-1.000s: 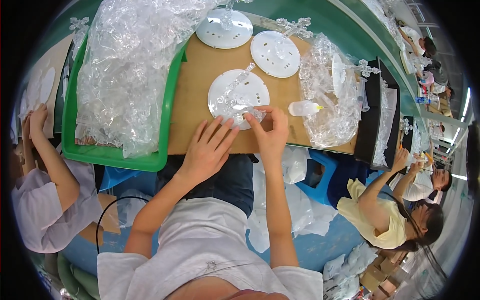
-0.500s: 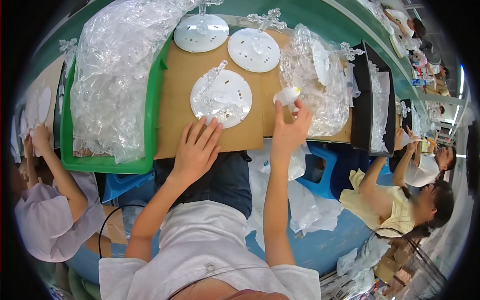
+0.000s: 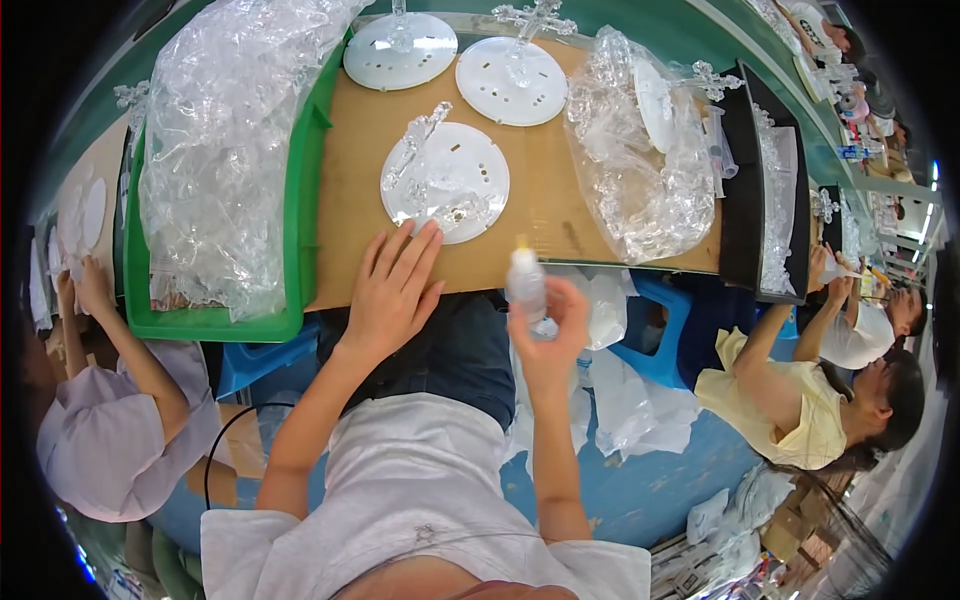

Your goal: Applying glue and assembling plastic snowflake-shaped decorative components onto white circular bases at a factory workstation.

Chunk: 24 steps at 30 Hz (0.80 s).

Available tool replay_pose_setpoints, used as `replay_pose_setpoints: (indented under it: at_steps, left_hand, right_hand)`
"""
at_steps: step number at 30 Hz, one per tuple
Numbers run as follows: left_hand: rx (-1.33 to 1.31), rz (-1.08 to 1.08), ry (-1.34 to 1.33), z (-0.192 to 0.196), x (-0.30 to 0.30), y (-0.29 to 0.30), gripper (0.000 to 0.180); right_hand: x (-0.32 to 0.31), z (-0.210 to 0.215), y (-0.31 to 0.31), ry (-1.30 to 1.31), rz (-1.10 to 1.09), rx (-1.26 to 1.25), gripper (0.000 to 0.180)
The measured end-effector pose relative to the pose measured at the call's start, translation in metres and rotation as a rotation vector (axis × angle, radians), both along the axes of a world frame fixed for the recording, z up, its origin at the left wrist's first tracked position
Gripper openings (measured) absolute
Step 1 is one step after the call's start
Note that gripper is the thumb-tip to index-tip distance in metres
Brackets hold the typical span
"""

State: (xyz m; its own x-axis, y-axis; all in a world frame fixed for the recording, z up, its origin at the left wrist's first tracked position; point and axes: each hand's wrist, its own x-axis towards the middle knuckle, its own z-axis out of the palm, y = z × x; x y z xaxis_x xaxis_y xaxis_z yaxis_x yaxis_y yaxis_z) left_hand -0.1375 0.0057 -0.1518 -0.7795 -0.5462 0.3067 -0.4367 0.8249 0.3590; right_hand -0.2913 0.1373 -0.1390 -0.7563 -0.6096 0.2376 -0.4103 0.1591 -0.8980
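Observation:
My left hand (image 3: 388,298) lies flat with its fingers stretched out, fingertips at the near rim of a round white disc (image 3: 482,180). Clear, crystal-like plastic pieces (image 3: 412,150) rest on that disc, one leaning past its upper left rim. At the front edge of the work surface, my right hand (image 3: 556,335) is closed round a small translucent dropper bottle (image 3: 526,280). The bottle stands nearly upright in my fingers, its pale yellow tip pointing up.
Two more white discs (image 3: 385,65) with clear uprights stand behind on the cardboard (image 3: 345,190). Left is a green crate (image 3: 300,215) full of clear bags. A plastic bag (image 3: 625,190) of clear parts and a black bin (image 3: 735,190) are on the right. Co-workers sit both sides.
My right hand has drawn the bottle back from beside the plastic bag toward me and the left, turning it from lying sideways to upright. My left hand stays by the disc.

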Motion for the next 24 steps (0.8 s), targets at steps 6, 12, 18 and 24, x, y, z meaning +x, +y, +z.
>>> replay_pose_setpoints:
  at_steps: [6,12,18,24]
  left_hand:
    - [-0.006,-0.010,0.038,0.003,-0.003,-0.004,0.059]
    - [0.055,0.030,0.023,0.011,-0.007,-0.003,0.061]
    - [0.046,0.025,0.030,0.014,-0.008,-0.004,0.060]
    - [0.045,0.031,0.007,0.019,-0.009,-0.004,0.061]
  right_hand:
    - [0.007,0.007,-0.007,0.127,0.112,0.146,0.036]
    - [0.006,0.018,-0.013,0.187,0.199,0.222,0.034]
    - [0.000,0.018,-0.016,0.241,0.188,0.248,0.035]
    - [-0.017,0.017,-0.020,0.318,0.159,0.187,0.035]
